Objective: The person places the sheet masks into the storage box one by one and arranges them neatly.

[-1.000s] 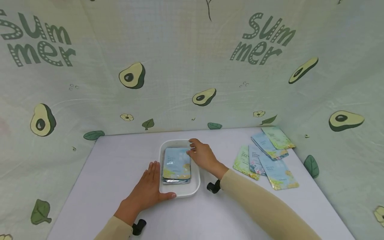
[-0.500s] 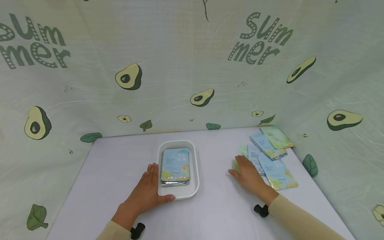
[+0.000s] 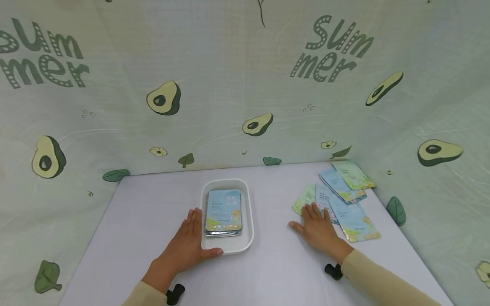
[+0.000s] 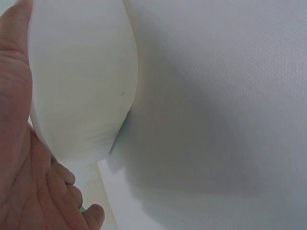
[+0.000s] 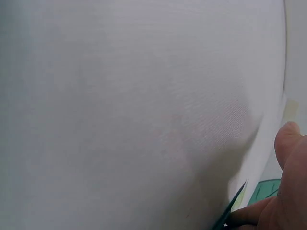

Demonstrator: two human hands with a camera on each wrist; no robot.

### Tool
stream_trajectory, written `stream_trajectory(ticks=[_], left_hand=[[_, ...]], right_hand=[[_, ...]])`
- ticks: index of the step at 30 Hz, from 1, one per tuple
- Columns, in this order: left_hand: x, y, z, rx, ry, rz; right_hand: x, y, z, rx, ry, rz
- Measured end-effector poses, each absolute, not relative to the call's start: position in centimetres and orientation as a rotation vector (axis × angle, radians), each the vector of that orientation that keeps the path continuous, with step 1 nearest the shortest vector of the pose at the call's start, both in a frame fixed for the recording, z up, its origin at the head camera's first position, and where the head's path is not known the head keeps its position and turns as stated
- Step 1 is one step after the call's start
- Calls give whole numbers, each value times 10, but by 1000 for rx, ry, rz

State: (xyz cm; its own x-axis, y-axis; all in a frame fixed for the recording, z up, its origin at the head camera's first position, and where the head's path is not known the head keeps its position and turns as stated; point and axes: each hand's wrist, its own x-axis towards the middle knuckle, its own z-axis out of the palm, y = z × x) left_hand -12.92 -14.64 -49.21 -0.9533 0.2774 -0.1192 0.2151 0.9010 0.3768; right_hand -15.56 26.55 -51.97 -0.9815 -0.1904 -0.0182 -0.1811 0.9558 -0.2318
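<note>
My left hand [image 3: 186, 240] lies with straight fingers along the left side of a white tray [image 3: 250, 229], its thumb across the near corner. In the left wrist view, the palm and thumb border the tray's white outer wall [image 4: 86, 86]. Inside the tray rests a stack of flat foil packets, a blue one [image 3: 223, 208] on top. To the right, my right hand [image 3: 321, 229] spreads its fingers over the near part of a green packet [image 3: 305, 197], thumb held apart. In the right wrist view a fingertip is at the packet's dark edge [image 5: 232, 206].
Several more packets overlap at the right side of the white table [image 3: 268, 280]: a bluish floral one [image 3: 324, 199], a blue one [image 3: 356, 221], another blue group [image 3: 342, 185] and a green one [image 3: 352, 175]. A printed cloth [image 3: 214, 93] stands behind the table.
My right hand has left the tray's right side and moved right to the packets. The green packet under it has shifted slightly left. My left hand stays at the tray.
</note>
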Motion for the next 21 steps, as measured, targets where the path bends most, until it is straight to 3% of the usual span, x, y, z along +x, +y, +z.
stream_trajectory(ticks=[11,21], left_hand=[[-130,-146,-491,360,2882,516],[-132,-147,-495,389,2897,501]], right_hand=[[-173,243,-520,-515,2924,-349],[-167,245,-522,-993,2770,-239]])
